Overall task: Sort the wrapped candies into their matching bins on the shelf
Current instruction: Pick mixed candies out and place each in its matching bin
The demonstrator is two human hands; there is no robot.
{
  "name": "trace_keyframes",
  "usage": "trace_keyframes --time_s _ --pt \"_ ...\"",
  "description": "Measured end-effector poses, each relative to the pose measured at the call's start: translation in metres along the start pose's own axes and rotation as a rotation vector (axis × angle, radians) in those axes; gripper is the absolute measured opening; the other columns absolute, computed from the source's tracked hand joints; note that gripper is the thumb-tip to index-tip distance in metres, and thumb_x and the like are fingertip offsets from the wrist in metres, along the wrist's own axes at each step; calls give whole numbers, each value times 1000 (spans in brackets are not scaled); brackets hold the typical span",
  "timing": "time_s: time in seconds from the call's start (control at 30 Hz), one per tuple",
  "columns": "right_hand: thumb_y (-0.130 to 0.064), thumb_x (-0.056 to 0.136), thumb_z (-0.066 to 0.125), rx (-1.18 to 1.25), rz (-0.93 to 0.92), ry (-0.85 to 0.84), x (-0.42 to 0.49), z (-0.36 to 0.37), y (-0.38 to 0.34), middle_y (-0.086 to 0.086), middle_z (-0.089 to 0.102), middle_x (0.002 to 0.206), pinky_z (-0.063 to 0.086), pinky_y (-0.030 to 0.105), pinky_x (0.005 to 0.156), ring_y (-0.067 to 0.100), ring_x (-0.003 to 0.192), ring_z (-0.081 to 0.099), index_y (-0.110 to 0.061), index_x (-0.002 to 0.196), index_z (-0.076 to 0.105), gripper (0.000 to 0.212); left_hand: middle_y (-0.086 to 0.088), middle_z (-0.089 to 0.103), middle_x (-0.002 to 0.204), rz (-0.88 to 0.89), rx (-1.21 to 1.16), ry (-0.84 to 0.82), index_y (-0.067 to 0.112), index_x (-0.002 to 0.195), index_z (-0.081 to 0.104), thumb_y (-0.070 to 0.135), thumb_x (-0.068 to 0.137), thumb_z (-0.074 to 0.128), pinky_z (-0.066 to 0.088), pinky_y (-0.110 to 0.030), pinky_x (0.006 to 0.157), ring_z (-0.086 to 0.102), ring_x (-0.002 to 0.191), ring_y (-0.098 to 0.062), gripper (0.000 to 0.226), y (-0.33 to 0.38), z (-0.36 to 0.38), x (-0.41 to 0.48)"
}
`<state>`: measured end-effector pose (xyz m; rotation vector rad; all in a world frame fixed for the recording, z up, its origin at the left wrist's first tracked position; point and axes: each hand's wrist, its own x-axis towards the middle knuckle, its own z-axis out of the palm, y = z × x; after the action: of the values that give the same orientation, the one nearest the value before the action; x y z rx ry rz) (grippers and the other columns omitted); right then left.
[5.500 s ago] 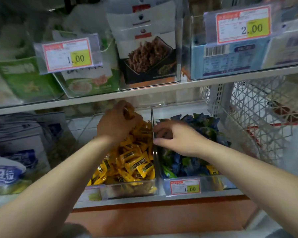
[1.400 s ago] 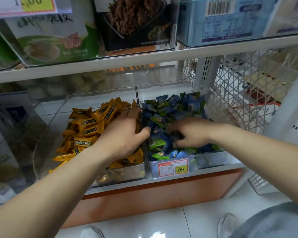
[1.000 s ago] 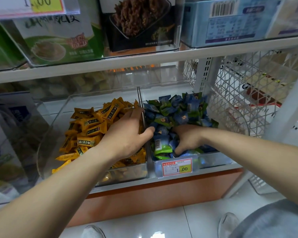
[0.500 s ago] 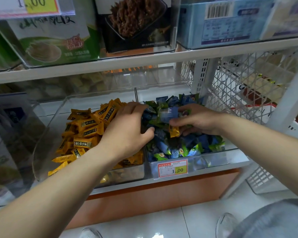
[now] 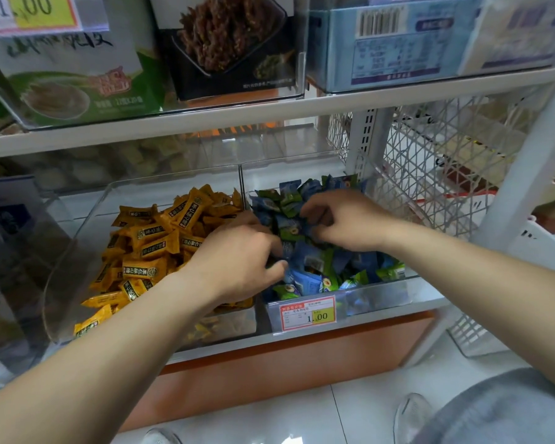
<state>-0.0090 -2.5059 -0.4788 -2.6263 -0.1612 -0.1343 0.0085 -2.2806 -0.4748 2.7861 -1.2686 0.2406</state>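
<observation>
A white shelf [image 5: 269, 120] carries two clear bins side by side, with a wire basket [image 5: 430, 174] just to their right. The left bin [image 5: 77, 251] holds yellow candies [image 5: 148, 245]; the right bin [image 5: 382, 293] holds blue and green candies [image 5: 318, 267] (heaped highest toward the back). The left hand [image 5: 237, 261] reaches across the divider, its fingers curled at the edge of the blue and green pile; what they pinch, I cannot tell. The right hand [image 5: 343, 219] rests on that pile with its fingers [image 5: 308, 209] bent down among the wrappers, and any hold is hidden. A price tag [image 5: 308, 312] fronts the right bin.
</observation>
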Motion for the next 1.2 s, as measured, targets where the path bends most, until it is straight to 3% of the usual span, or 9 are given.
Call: trace_keyframes --time_s 0.2,0.37,0.47,0.6,0.7,0.83,0.97,1.13,1.2 --pt "-34 84 68 -311 10 -378 9 22 -4 -3 67 103 57 37 76 20 89 63 -27 121 64 38 14 66 95 -32 -4 20 30 97 71 51 89 47 50 -35 80 42 113 -13 33 5 4 0" --pt "-52 80 68 -429 72 -615 18 22 -6 0 68 99 51 28 66 16 79 61 -19 113 65 47 15 65 90 -43 -21 46 30 94 71 51 89 47 51 -36 77 41 110 -12 32 5 6 -1" --pt "-58 85 58 -550 66 -644 14 26 -3 0 66 94 47 27 63 15 75 58 -18 104 68 46 15 65 89 -42 -28 50 30 92 71 50 89 48 51 -36 75 42 109 -12 31 5 7 -2" --pt "-55 80 64 -547 66 -629 12 18 1 1 66 114 55 34 84 22 97 62 -19 123 64 56 14 66 90 -47 -45 65 30 93 71 48 89 48 50 -35 74 41 109 -13 30 6 8 -3" --pt "-56 77 72 -414 82 -667 10 12 4 -3 60 131 49 28 86 16 107 58 -23 138 53 72 12 66 90 -62 -49 95 29 93 72 45 90 48 50 -34 74 42 109 -13 29 9 9 -4" --pt "-56 75 76 -244 119 -600 2 0 11 -4 58 131 47 24 86 13 106 56 -21 140 49 79 11 66 90 -72 -56 112 29 93 72 45 90 48 50 -35 73 43 109 -14 29 9 11 -3" --pt "-45 75 81 -65 120 -405 -8 -14 18 -14 60 109 41 11 70 -1 91 56 -27 126 59 58 13 66 92 -73 -76 82 31 94 70 47 90 48 50 -36 76 42 112 -13 27 7 10 -2" --pt "-43 80 76 204 129 -185 -16 -27 13 -22 73 91 46 12 74 -5 86 65 -36 90 77 12 14 66 100 -76 -104 41 36 102 66 52 91 50 48 -40 88 47 113 -14 25 9 2 -1" --pt "-32 84 72 252 115 -81 -18 -32 7 -22 73 92 51 21 82 -1 90 66 -41 87 77 11 13 67 107 -97 -169 115 37 115 63 53 91 51 46 -42 95 56 111 -15 31 13 -3 1"
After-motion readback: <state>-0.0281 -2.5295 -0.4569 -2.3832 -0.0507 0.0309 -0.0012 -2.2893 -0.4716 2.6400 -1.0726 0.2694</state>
